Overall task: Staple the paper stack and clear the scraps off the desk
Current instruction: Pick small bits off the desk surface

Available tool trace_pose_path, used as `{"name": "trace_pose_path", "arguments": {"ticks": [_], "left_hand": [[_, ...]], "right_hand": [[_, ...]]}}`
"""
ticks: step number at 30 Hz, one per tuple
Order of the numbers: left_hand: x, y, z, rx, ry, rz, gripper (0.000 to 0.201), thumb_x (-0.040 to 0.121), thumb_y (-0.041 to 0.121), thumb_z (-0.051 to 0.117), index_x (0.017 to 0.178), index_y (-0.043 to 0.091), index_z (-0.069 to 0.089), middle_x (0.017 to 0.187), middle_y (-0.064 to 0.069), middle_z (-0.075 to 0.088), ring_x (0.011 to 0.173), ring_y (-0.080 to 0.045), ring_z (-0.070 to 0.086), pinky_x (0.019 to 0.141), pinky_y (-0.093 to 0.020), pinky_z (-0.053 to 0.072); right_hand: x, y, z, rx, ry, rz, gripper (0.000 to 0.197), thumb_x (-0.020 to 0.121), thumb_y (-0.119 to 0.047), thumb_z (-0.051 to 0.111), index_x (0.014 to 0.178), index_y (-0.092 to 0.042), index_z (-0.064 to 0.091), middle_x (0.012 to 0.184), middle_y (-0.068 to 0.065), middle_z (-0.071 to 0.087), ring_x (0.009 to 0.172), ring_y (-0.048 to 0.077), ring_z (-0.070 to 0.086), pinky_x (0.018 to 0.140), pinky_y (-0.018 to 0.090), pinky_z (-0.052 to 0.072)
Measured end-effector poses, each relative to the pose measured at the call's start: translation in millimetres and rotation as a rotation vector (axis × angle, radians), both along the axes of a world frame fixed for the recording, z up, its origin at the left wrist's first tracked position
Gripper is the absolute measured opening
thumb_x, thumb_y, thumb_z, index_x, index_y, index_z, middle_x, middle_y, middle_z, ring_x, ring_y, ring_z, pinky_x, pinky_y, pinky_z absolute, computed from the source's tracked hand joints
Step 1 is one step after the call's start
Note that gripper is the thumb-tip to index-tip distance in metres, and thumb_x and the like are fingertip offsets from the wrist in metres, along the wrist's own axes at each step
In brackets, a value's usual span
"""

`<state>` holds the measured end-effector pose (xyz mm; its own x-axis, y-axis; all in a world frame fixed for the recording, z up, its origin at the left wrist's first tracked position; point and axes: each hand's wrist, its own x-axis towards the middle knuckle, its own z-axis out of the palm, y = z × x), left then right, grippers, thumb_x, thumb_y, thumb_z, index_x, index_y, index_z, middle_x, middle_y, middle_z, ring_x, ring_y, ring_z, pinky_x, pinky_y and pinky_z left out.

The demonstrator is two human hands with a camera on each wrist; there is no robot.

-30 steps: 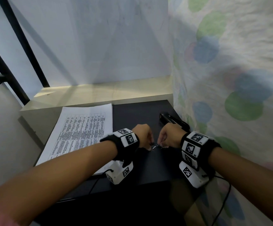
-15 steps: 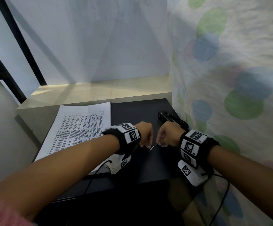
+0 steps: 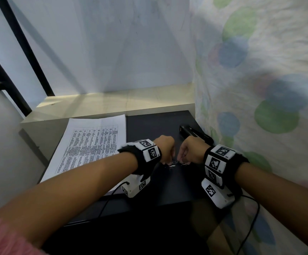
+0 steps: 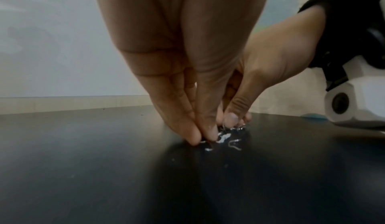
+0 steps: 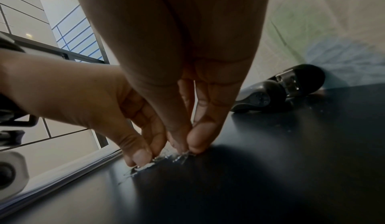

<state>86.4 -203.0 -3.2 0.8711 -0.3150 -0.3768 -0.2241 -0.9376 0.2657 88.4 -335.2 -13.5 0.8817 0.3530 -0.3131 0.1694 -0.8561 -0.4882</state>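
Several small bent silver staple scraps (image 3: 173, 165) lie on the black desk (image 3: 156, 126) between my two hands. My left hand (image 3: 165, 162) pinches thumb against fingertips on the left scraps (image 4: 224, 138), its fingers pointing down at the desk. My right hand (image 3: 182, 161) pinches the right scraps (image 5: 175, 157) in the same way. The printed paper stack (image 3: 90, 144) lies flat to the left of my left wrist. The black stapler (image 3: 195, 134) rests beyond my right hand, by the curtain.
A patterned cloth (image 3: 260, 89) hangs along the desk's right side, close to the stapler (image 5: 277, 87). A pale wooden ledge (image 3: 112, 102) runs behind the desk. The stack's edge (image 5: 62, 183) lies just left of the scraps. Cables trail from both wrist cameras over the near edge.
Both hands stay low over the scraps, fingertips working at them; they have drawn slightly closer together. The paper and stapler have not moved.
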Motion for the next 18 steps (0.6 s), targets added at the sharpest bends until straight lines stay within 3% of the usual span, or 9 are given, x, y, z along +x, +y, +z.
{"name": "trace_pose_path", "arguments": {"ticks": [3, 6, 9, 10, 12, 15, 18], "left_hand": [[-0.8, -1.7, 2.6, 0.03, 0.027, -0.023, 0.024, 0.081, 0.006, 0.067, 0.105, 0.004, 0.068, 0.057, 0.006, 0.054, 0.089, -0.022, 0.072, 0.083, -0.028, 0.055], [-0.8, -5.1, 3.4, 0.086, 0.037, -0.063, 0.022, 0.085, 0.008, 0.063, 0.105, 0.002, 0.069, 0.056, 0.005, 0.052, 0.098, -0.023, 0.071, 0.08, -0.026, 0.052], [-0.8, -8.1, 2.9, 0.094, 0.032, -0.072, 0.022, 0.086, 0.009, 0.061, 0.105, 0.0, 0.069, 0.057, 0.004, 0.051, 0.101, -0.023, 0.069, 0.082, -0.027, 0.052], [-0.8, -7.8, 2.4, 0.092, 0.027, -0.064, 0.022, 0.086, 0.009, 0.062, 0.105, 0.001, 0.068, 0.058, 0.004, 0.051, 0.102, -0.022, 0.069, 0.083, -0.028, 0.052], [-0.8, -4.8, 1.9, 0.071, 0.018, -0.022, 0.016, 0.084, 0.011, 0.065, 0.098, 0.003, 0.068, 0.062, 0.003, 0.058, 0.101, -0.02, 0.069, 0.084, -0.027, 0.053], [2.8, 3.1, -0.1, -0.046, 0.063, 0.066, 0.013, 0.082, 0.007, 0.067, 0.094, 0.01, 0.064, 0.091, -0.007, 0.074, 0.08, -0.019, 0.072, 0.082, -0.027, 0.057], [5.4, 12.7, -0.9, -0.134, 0.08, 0.082, 0.018, 0.081, 0.005, 0.069, 0.071, 0.019, 0.064, 0.076, 0.0, 0.071, 0.047, 0.001, 0.06, 0.06, -0.013, 0.054]], "right_hand": [[-2.6, 1.1, 0.3, -0.004, -0.018, -0.004, 0.015, 0.078, -0.002, 0.066, 0.086, -0.01, 0.075, 0.087, 0.013, 0.076, 0.055, 0.005, 0.057, 0.079, 0.025, 0.054], [-6.3, 5.0, 1.4, -0.039, -0.043, 0.031, 0.016, 0.079, -0.004, 0.065, 0.088, -0.011, 0.076, 0.078, 0.007, 0.073, 0.066, 0.01, 0.061, 0.081, 0.025, 0.053], [-8.6, 8.5, 1.9, -0.066, -0.064, 0.05, 0.017, 0.081, -0.005, 0.063, 0.092, -0.01, 0.075, 0.093, 0.01, 0.074, 0.084, 0.02, 0.067, 0.081, 0.023, 0.051], [-8.4, 8.8, 1.8, -0.069, -0.058, 0.047, 0.018, 0.081, -0.004, 0.062, 0.092, -0.01, 0.075, 0.093, 0.01, 0.074, 0.086, 0.022, 0.068, 0.079, 0.022, 0.051], [-7.1, 7.3, 0.8, -0.045, -0.029, 0.027, 0.019, 0.08, -0.001, 0.061, 0.086, -0.011, 0.075, 0.08, 0.008, 0.073, 0.074, 0.018, 0.066, 0.066, 0.019, 0.051], [-4.2, 1.8, -0.4, 0.023, -0.009, -0.014, 0.024, 0.079, 0.001, 0.062, 0.067, -0.019, 0.069, 0.068, 0.005, 0.067, 0.054, 0.007, 0.059, 0.059, 0.013, 0.048], [-2.3, -2.6, -2.7, 0.068, 0.0, -0.024, 0.027, 0.08, 0.001, 0.064, 0.064, -0.021, 0.067, 0.07, 0.006, 0.07, 0.048, 0.0, 0.059, 0.064, 0.014, 0.051]]}}
